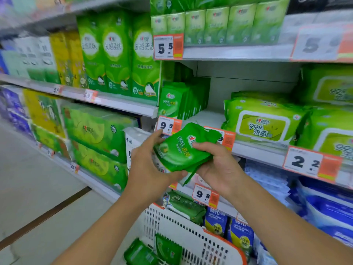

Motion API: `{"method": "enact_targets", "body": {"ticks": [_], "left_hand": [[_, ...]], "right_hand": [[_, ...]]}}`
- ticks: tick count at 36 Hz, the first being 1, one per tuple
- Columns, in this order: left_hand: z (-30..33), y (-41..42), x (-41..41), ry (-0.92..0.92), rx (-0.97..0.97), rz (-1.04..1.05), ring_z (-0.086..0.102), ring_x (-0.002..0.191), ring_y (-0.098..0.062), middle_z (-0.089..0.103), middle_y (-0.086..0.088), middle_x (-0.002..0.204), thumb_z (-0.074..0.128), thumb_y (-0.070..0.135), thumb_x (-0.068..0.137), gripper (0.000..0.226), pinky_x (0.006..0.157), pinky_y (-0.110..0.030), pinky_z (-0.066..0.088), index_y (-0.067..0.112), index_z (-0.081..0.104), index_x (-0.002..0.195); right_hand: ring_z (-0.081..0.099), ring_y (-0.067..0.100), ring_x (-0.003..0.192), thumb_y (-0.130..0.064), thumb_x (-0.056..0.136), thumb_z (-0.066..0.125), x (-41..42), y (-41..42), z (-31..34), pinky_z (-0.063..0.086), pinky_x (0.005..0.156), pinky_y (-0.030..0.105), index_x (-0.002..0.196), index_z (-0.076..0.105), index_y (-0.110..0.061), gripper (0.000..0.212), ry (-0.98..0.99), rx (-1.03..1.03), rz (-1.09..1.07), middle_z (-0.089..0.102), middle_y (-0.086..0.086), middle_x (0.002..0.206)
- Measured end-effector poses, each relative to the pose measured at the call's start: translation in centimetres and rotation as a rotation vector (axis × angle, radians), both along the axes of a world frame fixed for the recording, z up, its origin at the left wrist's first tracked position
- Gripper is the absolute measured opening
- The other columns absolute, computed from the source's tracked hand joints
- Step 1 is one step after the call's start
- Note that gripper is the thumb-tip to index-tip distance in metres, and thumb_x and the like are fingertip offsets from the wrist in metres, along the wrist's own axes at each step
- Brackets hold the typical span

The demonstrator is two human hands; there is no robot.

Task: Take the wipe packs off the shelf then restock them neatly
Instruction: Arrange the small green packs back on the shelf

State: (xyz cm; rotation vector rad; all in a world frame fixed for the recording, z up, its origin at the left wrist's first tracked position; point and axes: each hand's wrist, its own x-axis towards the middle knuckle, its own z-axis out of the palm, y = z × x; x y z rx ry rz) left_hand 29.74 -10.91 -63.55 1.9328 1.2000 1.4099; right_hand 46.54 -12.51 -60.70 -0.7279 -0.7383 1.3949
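Left hand (150, 161): gripped the green wipe pack (183, 150) from below-left.
Right hand (215, 161): pinched its right edge.
Shelf (208, 119): bare gap lay between the upright packs (181, 100) and the lidded packs (263, 119).
Basket (191, 232): sat below the arms.

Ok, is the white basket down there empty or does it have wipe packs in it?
Not empty. The white basket holds at least two green wipe packs, seen behind its slotted wall below the forearms. How many more lie beneath is out of view.

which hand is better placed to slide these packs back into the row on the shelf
Probably the left hand. Both hands hold the small green wipe packs, but the standing row sits up and to the left, nearer that hand. The right hand would have to cross over.
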Motion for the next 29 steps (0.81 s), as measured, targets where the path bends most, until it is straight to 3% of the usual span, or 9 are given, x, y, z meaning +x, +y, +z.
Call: {"method": "enact_targets", "body": {"ticks": [3,7,11,15,19,24,27,29], "left_hand": [[0.0,0.3,0.1,0.043,0.022,0.039,0.049,0.121,-0.010,0.055,0.013,0.124,0.092,0.053,0.048,0.094,0.099,-0.030,0.046,0.037,0.052,0.131],[0.0,-0.3,1.0,-0.005,-0.171,-0.177,0.067,0.092,0.005,0.070,0.020,0.101,0.100,0.031,0.047,0.084,0.074,-0.012,0.053,0.040,0.051,0.115],[-1.0,-0.4,3.2,-0.032,-0.168,-0.039,0.065,0.079,0.002,0.065,0.009,0.099,0.096,0.023,0.047,0.075,0.064,-0.018,0.054,0.037,0.047,0.103],[0.9,1.9,4.6,-0.012,-0.121,0.066,0.060,0.086,-0.018,0.053,-0.002,0.103,0.086,0.022,0.040,0.070,0.067,-0.032,0.052,0.022,0.050,0.101],[4.2,5.2,4.9,0.179,0.111,0.077,0.056,0.089,-0.022,0.052,-0.003,0.101,0.086,0.022,0.048,0.069,0.070,-0.038,0.051,0.015,0.050,0.106],[5.9,8.4,7.3,0.248,0.304,0.059,0.054,0.090,-0.028,0.043,-0.003,0.117,0.076,-0.001,0.066,0.060,0.068,-0.042,0.046,0.013,0.045,0.116],[5.1,10.3,8.7,0.222,0.347,0.117,0.058,0.087,-0.033,0.040,-0.002,0.130,0.072,-0.006,0.070,0.066,0.064,-0.040,0.040,0.016,0.042,0.124],[4.7,11.6,9.2,0.168,0.304,0.127,0.058,0.095,-0.036,0.034,-0.005,0.142,0.069,-0.011,0.071,0.077,0.069,-0.042,0.044,0.014,0.036,0.136]], "right_hand": [[0.067,0.037,0.112,-0.005,0.073,0.072,0.3,0.4,0.1,0.058,0.088,0.051,0.128,0.061,-0.001,0.056,0.002,0.012,-0.029,0.069,0.022,0.121],[0.073,0.028,0.099,-0.001,0.082,0.073,0.2,0.5,0.1,0.060,0.086,0.044,0.116,0.067,-0.007,0.035,-0.116,0.079,-0.209,0.075,0.012,0.108],[0.074,0.025,0.095,-0.005,0.082,0.078,-1.4,0.8,-0.3,0.058,0.090,0.048,0.111,0.066,-0.015,0.033,-0.134,0.094,-0.361,0.077,0.006,0.102],[0.074,0.025,0.096,-0.006,0.078,0.082,-1.7,1.3,1.0,0.058,0.089,0.051,0.113,0.067,-0.015,0.039,-0.212,0.180,-0.443,0.077,0.005,0.103],[0.075,0.023,0.091,-0.009,0.069,0.089,1.2,1.3,2.9,0.061,0.082,0.046,0.104,0.074,-0.015,0.039,-0.483,0.185,-0.465,0.078,0.004,0.096],[0.076,0.022,0.080,-0.001,0.063,0.090,4.7,2.5,6.7,0.063,0.064,0.038,0.101,0.070,-0.016,0.045,-0.693,0.153,-0.482,0.078,0.003,0.089],[0.076,0.017,0.078,-0.010,0.055,0.096,5.8,4.6,9.8,0.063,0.065,0.033,0.097,0.072,-0.017,0.049,-1.058,0.085,-0.423,0.078,0.000,0.088],[0.075,0.014,0.078,-0.018,0.052,0.098,5.9,6.8,11.0,0.061,0.066,0.030,0.093,0.074,-0.018,0.048,-1.272,0.033,-0.401,0.078,-0.003,0.084]]}}
